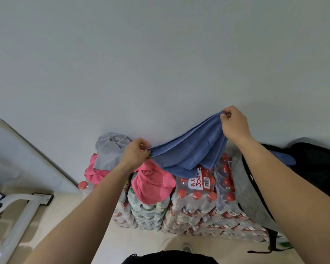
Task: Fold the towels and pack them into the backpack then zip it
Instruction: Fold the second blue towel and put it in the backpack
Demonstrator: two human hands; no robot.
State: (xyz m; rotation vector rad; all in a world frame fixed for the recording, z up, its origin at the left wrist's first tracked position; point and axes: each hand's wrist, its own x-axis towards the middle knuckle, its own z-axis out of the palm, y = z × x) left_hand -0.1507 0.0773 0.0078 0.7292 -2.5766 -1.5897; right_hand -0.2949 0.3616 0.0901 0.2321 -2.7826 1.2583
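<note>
- Left hand (136,152) and right hand (233,123) each pinch an end of the blue towel (191,152), held up at frame centre.
- Below: stacked bottled-water packs (194,201) against a white wall (160,54), bearing pink towel (152,184), grey towel (111,149).
- Backpack (312,164) at right.
- Beige tiled floor (95,244).

We look through one wide-angle camera worn on the person's head, facing forward and down along both bare forearms toward a plain white wall (160,54) that fills the upper half of the frame. The left hand (136,152) and right hand (234,122), pinching a blue cloth towel (189,155), lie near the lens at mid-frame, above stacked shrink-wrapped packs of red-capped water bottles (194,204).
</note>
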